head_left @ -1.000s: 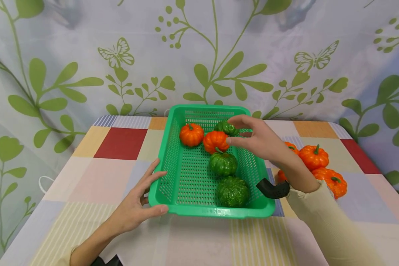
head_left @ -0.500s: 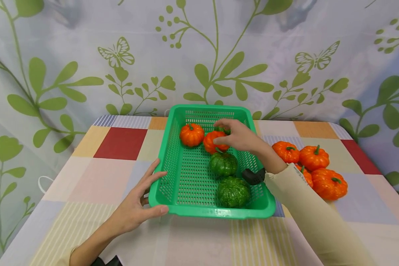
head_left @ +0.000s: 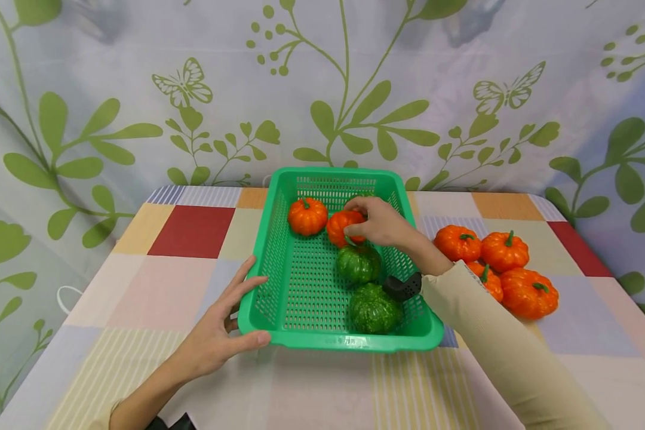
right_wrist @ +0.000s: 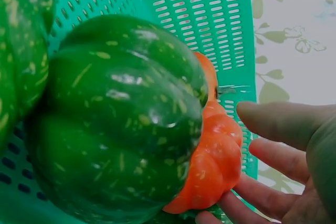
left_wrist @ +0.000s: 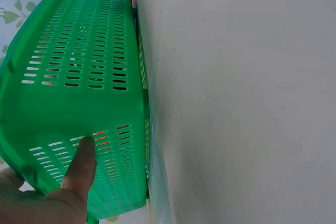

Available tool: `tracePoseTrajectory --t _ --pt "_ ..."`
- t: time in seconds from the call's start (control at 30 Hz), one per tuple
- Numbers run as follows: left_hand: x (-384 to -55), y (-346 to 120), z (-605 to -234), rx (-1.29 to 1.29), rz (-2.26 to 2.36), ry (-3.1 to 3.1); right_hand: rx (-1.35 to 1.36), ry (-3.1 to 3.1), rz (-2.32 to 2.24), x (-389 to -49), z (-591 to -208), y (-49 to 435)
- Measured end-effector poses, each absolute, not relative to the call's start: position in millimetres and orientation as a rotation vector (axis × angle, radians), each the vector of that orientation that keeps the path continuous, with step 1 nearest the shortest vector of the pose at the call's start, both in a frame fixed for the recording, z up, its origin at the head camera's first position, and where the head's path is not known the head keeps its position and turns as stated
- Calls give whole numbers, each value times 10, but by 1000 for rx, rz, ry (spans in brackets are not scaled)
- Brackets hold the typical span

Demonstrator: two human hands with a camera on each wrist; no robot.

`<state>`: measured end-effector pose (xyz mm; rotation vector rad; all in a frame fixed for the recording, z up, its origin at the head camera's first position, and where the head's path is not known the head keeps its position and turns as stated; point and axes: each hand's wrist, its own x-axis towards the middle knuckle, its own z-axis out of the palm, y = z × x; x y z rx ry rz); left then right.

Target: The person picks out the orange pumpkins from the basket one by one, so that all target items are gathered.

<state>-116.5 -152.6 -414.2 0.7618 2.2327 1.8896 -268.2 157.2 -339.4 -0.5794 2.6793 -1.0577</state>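
A green plastic basket (head_left: 269,257) stands mid-table and holds two orange pumpkins and green ones. My right hand (head_left: 361,222) reaches in from the right, its fingers curled over the nearer orange pumpkin (head_left: 340,226); the right wrist view shows that orange pumpkin (right_wrist: 215,161) between the thumb and fingers of my right hand (right_wrist: 239,166), behind a green pumpkin (right_wrist: 115,124). The other orange pumpkin (head_left: 307,216) sits free to its left. My left hand (head_left: 236,316) rests with straight fingers against the basket's near left corner; one finger (left_wrist: 81,163) presses the basket wall (left_wrist: 89,77).
Two green pumpkins (head_left: 358,264) (head_left: 374,309) lie in the basket's near right part, under my right forearm. Several orange pumpkins (head_left: 505,251) sit grouped on the checked tablecloth (head_left: 193,230) right of the basket. A leaf-patterned curtain hangs behind the table.
My right hand moved left and down, from the green pumpkin at the basket's back onto the nearer orange pumpkin. The left hand and the basket stayed put.
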Motion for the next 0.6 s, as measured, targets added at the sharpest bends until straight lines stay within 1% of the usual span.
tracePoseTrajectory --t 0.37,0.6 --pt "-1166 -1517 -4144 744 1877 2241 -663 2793 -887 -2697 -3440 1589" --pt "-1166 -1526 -4147 751 1883 2236 -631 2784 -835 -2706 -3457 1574"
